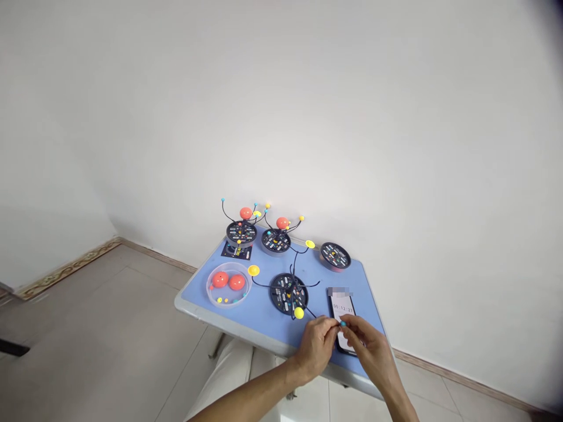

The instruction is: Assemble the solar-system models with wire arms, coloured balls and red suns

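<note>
My left hand [316,344] is closed round a thin black rod [310,312] of the solar system model in front of me. The rod's tip meets a small blue ball [343,323], which my right hand [367,346] pinches between thumb and fingertips. The model's round black base [281,302] lies on the blue table, with several curved rods spreading from its middle. A large yellow ball [254,270], a yellow-green ball [299,313] and a yellow ringed ball [310,244] sit on rod ends. Just beneath my hands is a phone [338,302] showing a timer.
Two models with orange balls, a left one [241,233] and a right one [276,241], stand at the back. A bare round base [335,255] is at back right. A clear dish [210,296] holds orange and small balls. The table [264,328] stands near a wall.
</note>
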{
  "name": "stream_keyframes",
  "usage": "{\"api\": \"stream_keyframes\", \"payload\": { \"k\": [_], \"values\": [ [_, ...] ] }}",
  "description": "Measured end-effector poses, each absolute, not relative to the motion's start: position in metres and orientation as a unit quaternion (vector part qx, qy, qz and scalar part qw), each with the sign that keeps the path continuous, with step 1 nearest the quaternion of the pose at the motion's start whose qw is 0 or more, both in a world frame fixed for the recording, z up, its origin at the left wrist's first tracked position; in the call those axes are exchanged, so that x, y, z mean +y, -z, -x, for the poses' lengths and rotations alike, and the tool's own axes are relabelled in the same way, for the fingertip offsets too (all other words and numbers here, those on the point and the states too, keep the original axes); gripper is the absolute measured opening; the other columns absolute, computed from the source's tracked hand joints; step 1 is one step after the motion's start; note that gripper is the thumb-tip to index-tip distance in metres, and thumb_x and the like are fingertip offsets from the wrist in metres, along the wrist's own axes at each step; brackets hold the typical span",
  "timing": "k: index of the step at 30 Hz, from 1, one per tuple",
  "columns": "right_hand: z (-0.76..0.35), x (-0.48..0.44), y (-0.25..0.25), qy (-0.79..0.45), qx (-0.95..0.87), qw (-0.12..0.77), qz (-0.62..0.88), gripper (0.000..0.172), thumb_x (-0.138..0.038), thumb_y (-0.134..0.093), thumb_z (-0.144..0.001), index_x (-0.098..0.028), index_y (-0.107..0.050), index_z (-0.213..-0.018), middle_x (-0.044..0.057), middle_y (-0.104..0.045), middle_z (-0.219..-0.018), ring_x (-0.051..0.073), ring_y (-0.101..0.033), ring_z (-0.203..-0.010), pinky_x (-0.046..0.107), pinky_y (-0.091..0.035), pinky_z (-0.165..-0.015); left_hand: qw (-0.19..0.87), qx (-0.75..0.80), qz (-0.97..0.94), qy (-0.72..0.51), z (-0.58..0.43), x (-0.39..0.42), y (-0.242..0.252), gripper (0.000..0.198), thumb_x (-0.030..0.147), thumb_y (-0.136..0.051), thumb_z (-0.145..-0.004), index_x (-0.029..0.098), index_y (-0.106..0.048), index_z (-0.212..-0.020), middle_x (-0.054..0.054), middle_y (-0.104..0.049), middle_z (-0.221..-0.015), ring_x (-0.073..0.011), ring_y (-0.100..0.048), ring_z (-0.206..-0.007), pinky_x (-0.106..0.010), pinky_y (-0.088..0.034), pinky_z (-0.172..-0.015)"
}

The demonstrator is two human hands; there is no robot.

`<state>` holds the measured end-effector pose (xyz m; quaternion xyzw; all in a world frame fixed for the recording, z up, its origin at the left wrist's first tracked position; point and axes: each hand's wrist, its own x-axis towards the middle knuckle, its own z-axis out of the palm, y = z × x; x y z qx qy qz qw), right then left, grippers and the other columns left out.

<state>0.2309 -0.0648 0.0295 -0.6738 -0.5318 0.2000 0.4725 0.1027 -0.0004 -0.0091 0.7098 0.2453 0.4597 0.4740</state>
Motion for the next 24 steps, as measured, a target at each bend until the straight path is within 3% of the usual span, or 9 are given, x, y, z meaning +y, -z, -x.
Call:
{"api": "stream_keyframes", "payload": {
  "k": [10,16,24],
  "values": [
    [-0.232,-0.064,-0.047,-0.104,-0.661,0.375,0.641,0.023,-0.035,-0.052,-0.096,-0.024,-0.071,-0.101,0.009,-0.069,-0.099,0.020,-0.067,-0.081,0.027,-0.053,-0.062,0.495,0.226,-0.700,-0.463,-0.102,0.000,0.008,0.029,0.021,-0.049,-0.096,0.017,-0.070,-0.077,0.001,-0.056,-0.062,-0.0119,-0.050,-0.055,-0.023,-0.040,-0.057],
    [-0.232,-0.061,-0.056,-0.060,-0.729,0.295,0.614,0.029,-0.021,-0.041,-0.100,-0.026,-0.069,-0.108,0.008,-0.068,-0.099,0.018,-0.068,-0.083,0.026,-0.054,-0.069,0.505,0.225,-0.689,-0.468,-0.102,0.000,0.008,0.028,0.019,-0.051,-0.096,0.018,-0.071,-0.076,0.002,-0.053,-0.061,-0.0126,-0.049,-0.057,-0.024,-0.039,-0.058],
    [-0.231,-0.057,-0.066,-0.041,-0.769,0.253,0.585,0.032,-0.014,-0.040,-0.098,-0.025,-0.068,-0.105,0.008,-0.068,-0.100,0.018,-0.069,-0.086,0.026,-0.056,-0.071,0.520,0.232,-0.672,-0.474,-0.102,0.000,0.008,0.032,0.022,-0.051,-0.096,0.017,-0.072,-0.073,0.002,-0.052,-0.060,-0.0127,-0.049,-0.057,-0.024,-0.038,-0.058]
  ]
}}
